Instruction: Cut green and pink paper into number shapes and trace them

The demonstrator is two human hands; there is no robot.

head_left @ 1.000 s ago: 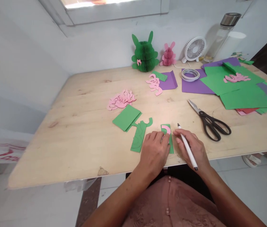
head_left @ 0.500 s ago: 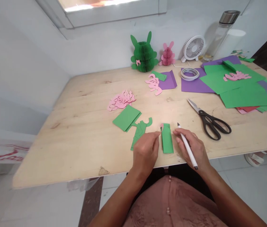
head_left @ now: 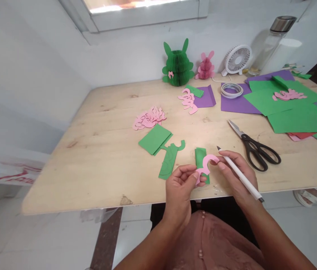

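Note:
My left hand (head_left: pixel 182 191) pinches one end of a curved pink paper piece (head_left: pixel 207 162). At the piece's other end are the fingertips of my right hand (head_left: pixel 238 176), which also holds a white pen (head_left: pixel 242 177) with its dark tip pointing up and left. Under the pink piece lies a green paper strip (head_left: pixel 200 154), partly hidden by my left hand. To the left rest a green cut-out with drawn lines (head_left: pixel 168 162) and a folded green paper (head_left: pixel 154 138). Black-handled scissors (head_left: pixel 252 144) lie right of my right hand.
Pink cut-outs (head_left: pixel 150 118) lie in a pile, more (head_left: pixel 188 100) beside purple paper (head_left: pixel 206 96). A tape roll (head_left: pixel 231 90), green sheets (head_left: pixel 301 118), a fan (head_left: pixel 237 60), a glass bottle (head_left: pixel 268 47), a green paper figure (head_left: pixel 178 67) and a pink one (head_left: pixel 205 68) stand or lie farther back.
The pink piece has been lifted off the green strip and now spans both hands. My left hand has turned, its fingers now more visible. The view has shifted slightly.

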